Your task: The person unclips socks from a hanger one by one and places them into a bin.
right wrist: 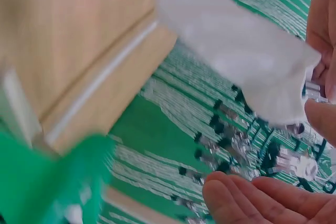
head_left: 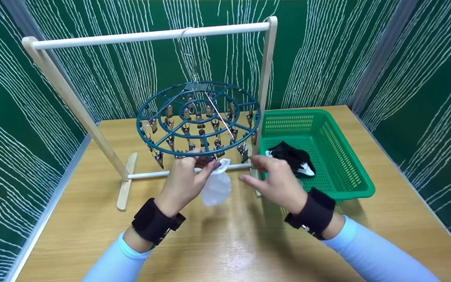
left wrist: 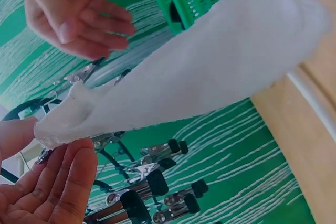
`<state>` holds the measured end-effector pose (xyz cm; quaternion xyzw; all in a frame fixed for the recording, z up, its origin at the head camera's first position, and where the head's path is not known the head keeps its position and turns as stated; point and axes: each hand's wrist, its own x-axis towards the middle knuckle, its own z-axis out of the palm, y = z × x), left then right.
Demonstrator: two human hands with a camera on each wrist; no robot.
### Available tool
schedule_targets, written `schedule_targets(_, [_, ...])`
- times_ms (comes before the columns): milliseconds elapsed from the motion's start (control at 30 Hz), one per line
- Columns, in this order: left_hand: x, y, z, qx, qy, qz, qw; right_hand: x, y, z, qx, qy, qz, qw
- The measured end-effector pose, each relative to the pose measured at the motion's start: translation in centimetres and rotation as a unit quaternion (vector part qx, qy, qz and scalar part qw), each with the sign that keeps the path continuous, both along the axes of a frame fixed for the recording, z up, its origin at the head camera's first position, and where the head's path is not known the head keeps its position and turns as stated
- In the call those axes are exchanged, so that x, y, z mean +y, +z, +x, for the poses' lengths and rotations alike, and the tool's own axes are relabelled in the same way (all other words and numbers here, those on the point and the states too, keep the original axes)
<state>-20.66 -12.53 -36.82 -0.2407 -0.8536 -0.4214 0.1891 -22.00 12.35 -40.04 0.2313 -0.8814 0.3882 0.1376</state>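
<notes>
A white sock (head_left: 216, 188) hangs below the front rim of the round blue clip hanger (head_left: 206, 152). My left hand (head_left: 188, 176) pinches the sock's cuff between thumb and fingers, right beside a metal clip (head_left: 212, 158). In the left wrist view the sock (left wrist: 210, 66) stretches out from the thumb and fingertips. My right hand (head_left: 278, 182) is apart from the sock, just to its right, thumb and fingers spread with nothing between them. The right wrist view shows its fingers (right wrist: 231, 198) below the sock (right wrist: 236, 40).
A wooden stand with a white top bar (head_left: 151, 36) carries the hanger on a hook. Many metal clips dangle from its rings. At the right, a green basket (head_left: 343, 156) holds black-and-white cloth (head_left: 288, 154). Green walls with white lines surround the wooden table (head_left: 225, 250).
</notes>
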Motion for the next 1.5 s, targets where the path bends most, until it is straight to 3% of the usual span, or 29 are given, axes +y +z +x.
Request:
schedule_targets(267, [0.0,-0.3,0.0,-0.002,0.000,0.008,1.0000,-1.7,-2.8,-0.2,-0.126,0.052,-0.058,0.9890])
schedule_targets(433, [0.1,-0.4,0.0,-0.013,0.005,0.008,0.9999,-2.8,-4.0,-0.8,-0.161,0.089,-0.084,0.9793])
schedule_targets(700, [0.2,-0.6,-0.1,-0.004,0.002,0.025,0.9997,-4.2,-5.0,-1.3,-0.157,0.138,-0.105,0.9723])
schedule_targets(1100, [0.1,-0.8,-0.1,0.029,-0.004,0.050,0.9983,-4.5,-4.7,-1.0,-0.117,0.124,-0.093,0.9810])
schedule_targets(1500, [-0.1,-0.7,-0.2,0.052,0.001,0.066,0.9965,-3.4,-5.6,-1.0,-0.106,0.114,-0.054,0.9864])
